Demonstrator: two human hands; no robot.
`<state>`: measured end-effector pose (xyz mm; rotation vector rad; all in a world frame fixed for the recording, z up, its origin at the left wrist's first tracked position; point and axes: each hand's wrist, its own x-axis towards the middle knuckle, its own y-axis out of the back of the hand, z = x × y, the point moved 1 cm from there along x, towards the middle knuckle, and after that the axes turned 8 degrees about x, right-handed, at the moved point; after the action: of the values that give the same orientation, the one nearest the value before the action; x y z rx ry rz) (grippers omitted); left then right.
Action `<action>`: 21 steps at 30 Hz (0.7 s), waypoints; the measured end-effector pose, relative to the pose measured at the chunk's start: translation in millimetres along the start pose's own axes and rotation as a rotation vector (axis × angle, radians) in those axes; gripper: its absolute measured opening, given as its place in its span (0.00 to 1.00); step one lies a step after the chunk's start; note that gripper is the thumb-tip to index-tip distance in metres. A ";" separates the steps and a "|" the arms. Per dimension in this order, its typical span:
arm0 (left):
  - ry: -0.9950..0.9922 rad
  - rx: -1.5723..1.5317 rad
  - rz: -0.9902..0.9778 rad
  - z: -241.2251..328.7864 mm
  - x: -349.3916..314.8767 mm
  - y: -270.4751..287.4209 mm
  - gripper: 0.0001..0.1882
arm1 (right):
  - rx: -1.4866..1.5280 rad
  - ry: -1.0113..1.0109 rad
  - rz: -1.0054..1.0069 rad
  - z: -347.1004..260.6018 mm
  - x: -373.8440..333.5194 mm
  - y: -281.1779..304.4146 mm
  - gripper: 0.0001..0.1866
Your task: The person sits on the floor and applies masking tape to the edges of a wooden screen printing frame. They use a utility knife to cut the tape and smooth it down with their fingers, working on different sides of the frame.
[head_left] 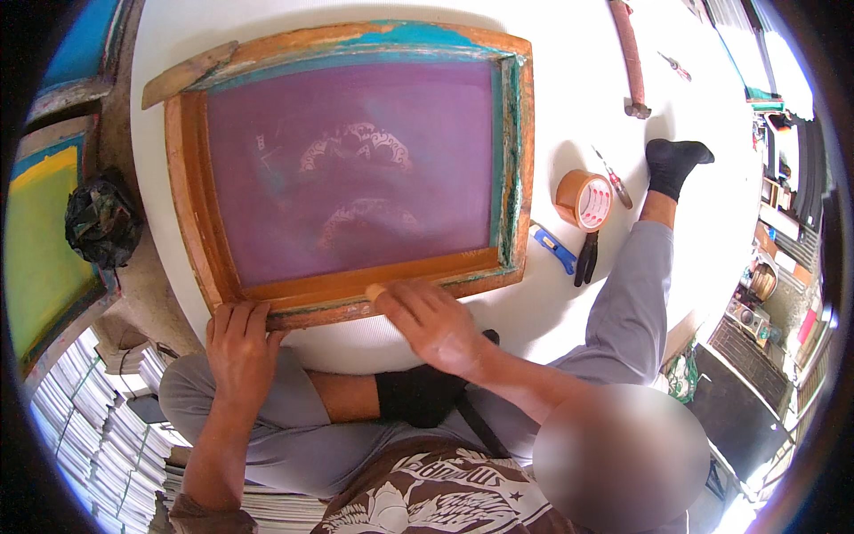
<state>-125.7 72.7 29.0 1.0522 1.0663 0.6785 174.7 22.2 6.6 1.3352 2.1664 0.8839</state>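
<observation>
A wooden screen printing frame [527, 178] lies on the white surface, its purple mesh [356, 160] marked with a pale ornamental pattern. Brown packing tape [356, 274] lines its inner near and left sides. My left hand [240, 343] grips the near-left corner, fingers over the rail. Against the middle of the near rail, my right hand [431, 327] is closed with its fingers together. A small tan tip shows at its fingertips, too small to name. Right of the frame stand a roll of brown tape [583, 199] and a blue utility knife [553, 249].
Beside the tape roll lie a screwdriver [612, 178] and a black-handled tool [586, 258]. A hammer [632, 67] rests farther off. My outstretched leg [627, 294] borders the right. At left are a yellow-green screen [44, 240] and a crumpled black bag [102, 221].
</observation>
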 end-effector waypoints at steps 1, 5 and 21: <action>-0.018 0.014 0.036 1.5 0.3 0.1 0.26 | -0.023 -0.037 -0.029 3.8 -2.7 3.7 0.24; -0.061 0.052 0.153 4.6 4.1 -0.4 0.27 | -0.103 -0.123 -0.101 18.6 -18.6 19.4 0.26; -0.045 0.192 0.182 -9.1 -1.2 12.2 0.28 | 0.025 -0.012 0.001 -29.4 37.9 -38.0 0.28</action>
<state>-134.2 79.5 39.8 1.3367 1.0187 0.7046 115.6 35.4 -1.6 1.3501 2.1750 0.8490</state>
